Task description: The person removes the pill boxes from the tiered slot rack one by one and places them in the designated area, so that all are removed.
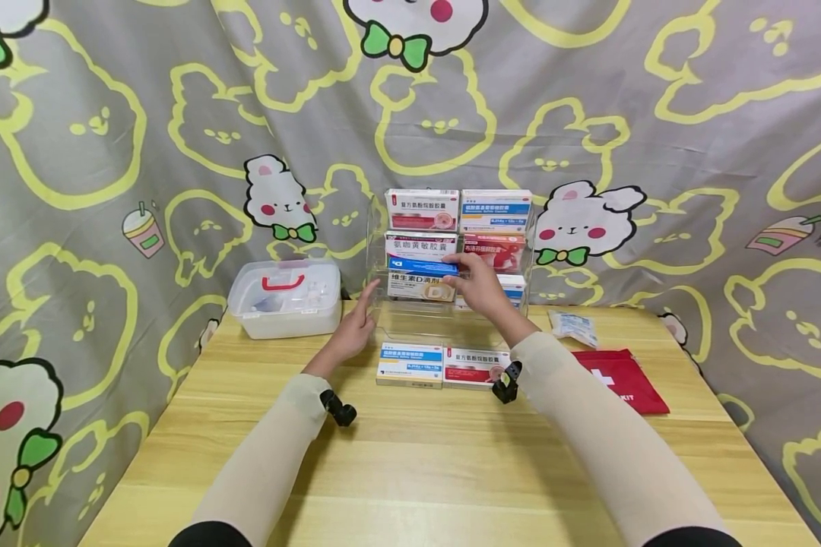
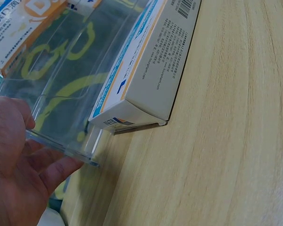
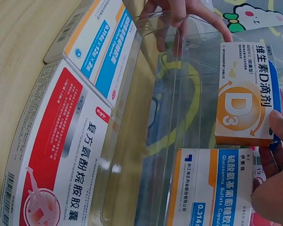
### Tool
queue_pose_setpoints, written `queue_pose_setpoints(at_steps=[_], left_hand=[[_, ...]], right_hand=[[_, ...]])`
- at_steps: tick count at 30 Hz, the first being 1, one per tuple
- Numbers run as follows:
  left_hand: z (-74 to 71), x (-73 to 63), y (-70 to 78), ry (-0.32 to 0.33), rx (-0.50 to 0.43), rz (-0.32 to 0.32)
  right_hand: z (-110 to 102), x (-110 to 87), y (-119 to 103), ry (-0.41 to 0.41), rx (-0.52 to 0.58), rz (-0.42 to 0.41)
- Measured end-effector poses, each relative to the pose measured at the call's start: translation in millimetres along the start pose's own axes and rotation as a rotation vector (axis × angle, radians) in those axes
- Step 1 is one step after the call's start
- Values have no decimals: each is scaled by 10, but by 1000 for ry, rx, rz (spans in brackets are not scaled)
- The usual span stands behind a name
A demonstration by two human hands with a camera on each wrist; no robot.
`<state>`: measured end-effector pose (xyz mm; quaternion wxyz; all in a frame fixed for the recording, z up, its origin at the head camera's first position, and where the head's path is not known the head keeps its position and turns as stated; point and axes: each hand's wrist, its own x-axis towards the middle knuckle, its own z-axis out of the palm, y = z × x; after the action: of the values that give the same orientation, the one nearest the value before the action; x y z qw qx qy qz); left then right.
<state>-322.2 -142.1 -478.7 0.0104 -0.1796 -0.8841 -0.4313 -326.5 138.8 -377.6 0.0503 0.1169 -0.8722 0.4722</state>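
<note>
Clear plastic rack (image 2: 61,80): box-seating step, apparently.
Right hand (image 1: 480,285) pinches vitamin D box (image 1: 413,287) at rack's lower left; left hand (image 1: 353,336) grips rack edge. Next likely: square, then release.

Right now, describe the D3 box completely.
The D3 box looks like printed cardboard: white front, black Chinese lettering, an orange circle marked D3, an orange end and a blue top. It is held roughly upright at the left side of the clear rack, the right hand pinching its right end; whether the rack supports it is unclear.
</note>
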Motion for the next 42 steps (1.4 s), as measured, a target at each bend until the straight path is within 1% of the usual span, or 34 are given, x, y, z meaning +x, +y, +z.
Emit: queue_pose_setpoints(at_steps=[4,10,16,20,23,28,35,42], left_hand=[[4,-2,-3,4,6,-4],[13,7,-17,-11,14,-26],[14,16,-31,-9,6,-22],[13,17,-37,-8,-13,-22],[14,15,-42,-8,-20,-16],[22,17,-62,-4,-24,2],[34,16,-81,-5,-28,-5],[30,22,-85,11,-13,10]], right_hand=[[-22,-16,-22,-6,-7,-10],[-48,-62,-60,3,-28,-27],[-60,-144,-109,14,-49,-56],[-58,-234,-136,15,-69,-88],[-54,-320,-158,10,-70,-94],[-43,-454,-169,-6,-85,-100],[-28,-629,-160,-29,-89,-100],[20,-766,-88,-56,-91,-96]])
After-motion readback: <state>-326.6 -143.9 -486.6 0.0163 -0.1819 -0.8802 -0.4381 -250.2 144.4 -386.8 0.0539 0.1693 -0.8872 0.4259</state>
